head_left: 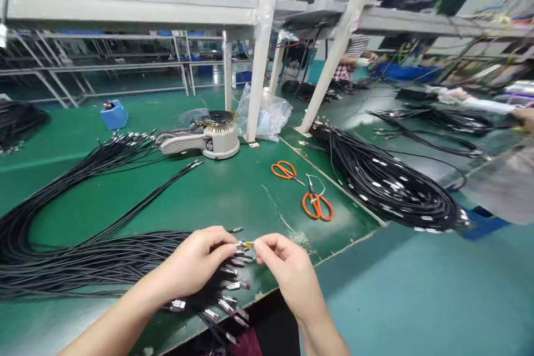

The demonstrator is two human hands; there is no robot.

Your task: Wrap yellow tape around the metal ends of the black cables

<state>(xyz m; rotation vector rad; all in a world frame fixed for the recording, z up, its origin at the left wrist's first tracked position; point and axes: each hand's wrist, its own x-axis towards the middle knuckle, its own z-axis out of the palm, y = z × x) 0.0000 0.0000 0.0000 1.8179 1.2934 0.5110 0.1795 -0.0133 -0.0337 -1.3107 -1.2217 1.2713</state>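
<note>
My left hand (pixel 196 261) pinches the silver connector end of one black cable at the front edge of the green table (pixel 233 194). My right hand (pixel 281 261) meets it from the right, fingertips closed on a small yellow piece (pixel 248 244) at the connector's tip. Under my left hand lies a bundle of black cables (pixel 83 264) whose metal connectors (pixel 231 289) fan out towards the table's edge.
A grey tape dispenser (pixel 204 139) stands mid-table, with two pairs of orange scissors (pixel 284 170) (pixel 317 204) to its right. A large coil of black cables (pixel 387 183) lies on the right. A blue box (pixel 114 114) sits far left. Another person stands at the back (pixel 352 55).
</note>
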